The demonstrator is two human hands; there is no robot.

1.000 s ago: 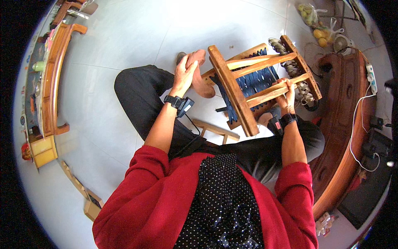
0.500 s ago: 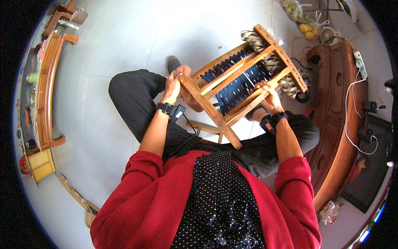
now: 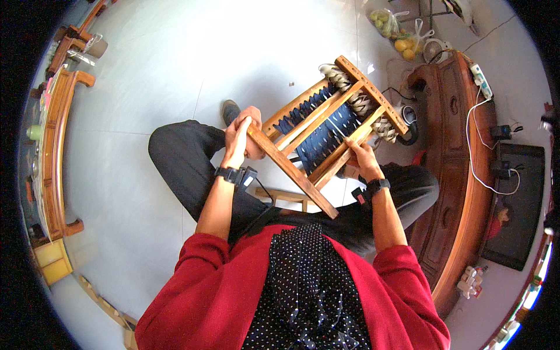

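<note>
My right hand (image 3: 364, 158) pinches the brown rectangular wooden frame (image 3: 291, 172); my left hand's (image 3: 236, 142) closure unclear. Uneven support could twist it, perhaps slackening the dark-blue woven strips (image 3: 318, 146).

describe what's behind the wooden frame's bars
Dark blue woven strips show between the bars, and pale braided strips near the far plank. The bars cover parts of the blue strips; most of what lies beneath is hidden.
</note>
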